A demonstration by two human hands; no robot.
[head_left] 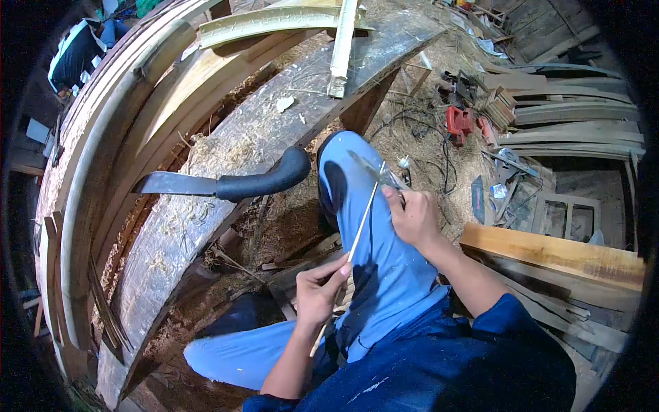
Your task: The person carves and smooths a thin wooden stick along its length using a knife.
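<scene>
A thin pale strip (364, 226) slants across the person's blue trouser leg (384, 261). My left hand (316, 292) pinches the strip near its lower half, and the lower end sticks out below the hand. Over the knee, my right hand (414, 214) is closed, its thumb beside a small blade-like tool (367, 167) at the strip's upper end; the tool's handle is hidden in the hand. A large knife with a black handle (264, 180) lies on the worn wooden bench (178, 223), left of the knee.
Long curved wood pieces (103, 172) lie along the left. A pale wood strip (343, 51) crosses the bench top. At the right are a red power tool (459, 125), cables, stacked boards (576, 113) and a thick plank (549, 250). Another person (79, 58) is at the upper left.
</scene>
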